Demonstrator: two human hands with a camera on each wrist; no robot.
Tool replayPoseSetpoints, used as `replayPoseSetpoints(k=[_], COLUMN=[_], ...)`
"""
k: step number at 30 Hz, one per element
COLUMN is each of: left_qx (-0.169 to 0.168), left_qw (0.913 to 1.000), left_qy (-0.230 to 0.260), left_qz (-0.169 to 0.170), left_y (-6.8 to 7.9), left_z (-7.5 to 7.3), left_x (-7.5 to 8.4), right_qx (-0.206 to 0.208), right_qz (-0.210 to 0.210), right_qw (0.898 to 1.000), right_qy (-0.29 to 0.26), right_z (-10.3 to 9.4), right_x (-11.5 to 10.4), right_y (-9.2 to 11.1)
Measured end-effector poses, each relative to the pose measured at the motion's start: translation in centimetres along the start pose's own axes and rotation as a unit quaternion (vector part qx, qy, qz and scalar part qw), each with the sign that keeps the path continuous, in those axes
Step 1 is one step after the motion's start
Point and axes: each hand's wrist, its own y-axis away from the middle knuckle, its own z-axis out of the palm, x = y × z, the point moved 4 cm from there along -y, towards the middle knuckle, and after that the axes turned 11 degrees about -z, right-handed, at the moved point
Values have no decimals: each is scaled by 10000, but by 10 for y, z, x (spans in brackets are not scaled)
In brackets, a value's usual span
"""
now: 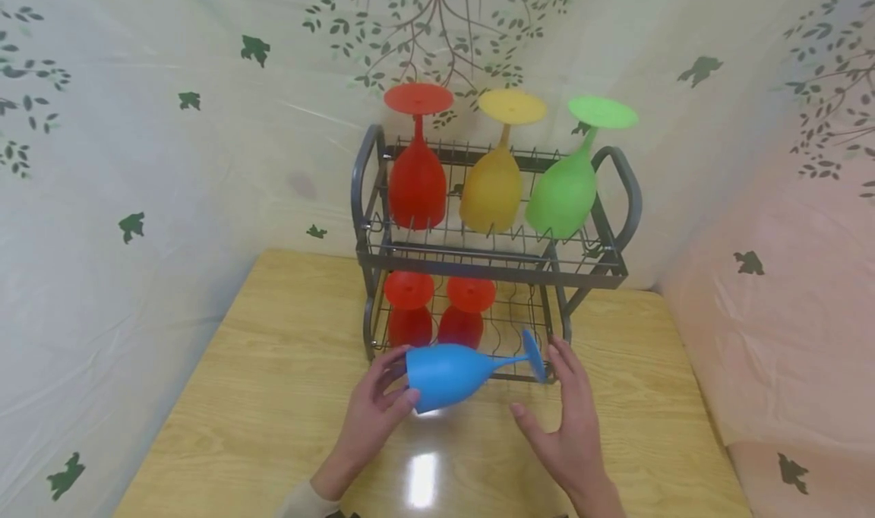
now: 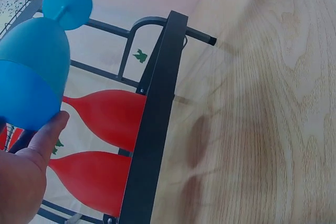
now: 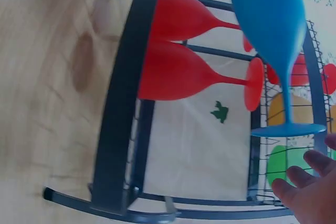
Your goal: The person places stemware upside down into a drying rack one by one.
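A blue wine glass lies sideways in the air in front of the rack, its bowl to the left and its foot to the right. My left hand grips the bowl near the rim, thumb below and fingers behind. Just right of the blue foot is my right hand, fingers spread and apart from the glass. In the left wrist view, the left thumb presses the blue bowl. The right wrist view has the right fingers beyond the blue foot.
A dark two-tier dish rack stands on the wooden table. Upside down on its top tier are a red glass, a yellow glass and a green glass. Two red glasses stand inverted on the left of the lower tier.
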Motion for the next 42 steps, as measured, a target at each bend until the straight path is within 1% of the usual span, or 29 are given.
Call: replayPoseSetpoints(k=[3,6,8,10,13,15,19,23,26,32,35,37,42], left_qx=[5,39,57,79,103,108,135,167,141,66,68,69,22], left_qw=[9997,9992,9988,9987,9987,9987,9989,9991,9992,9993,9993,9994,9996], left_qy=[236,379,449,475,456,427,377,388,375,347,317,276,251], left_qz=[93,138,167,170,217,247,229,77,-13,122,166,173,145], left_y=[1,1,1,0,-1,-2,-2,-3,-4,-5,-5,-5,-6], left_z=[-2,-5,-6,-7,-8,-7,-3,1,4,12,14,16,19], left_x=[1,0,0,-1,-2,-2,-1,-1,-2,-4,-5,-5,-6], right_qx=[50,69,95,110,129,108,100,192,255,104,37,20,28], right_qz=[424,1084,1539,1965,2338,2520,2663,2564,2569,3020,3109,3153,3216], right_qw=[9988,9922,9830,9709,9564,9496,9385,9277,9186,8975,8890,8854,8842], right_qy=[-221,-604,-992,-1364,-1744,-1862,-2198,-2707,-2991,-3212,-3361,-3416,-3388], right_z=[3,7,10,15,22,25,34,43,49,58,62,63,64], right_x=[2,5,7,9,11,11,10,4,0,-8,-10,-11,-12], right_y=[4,8,10,13,18,20,20,16,13,8,6,6,5])
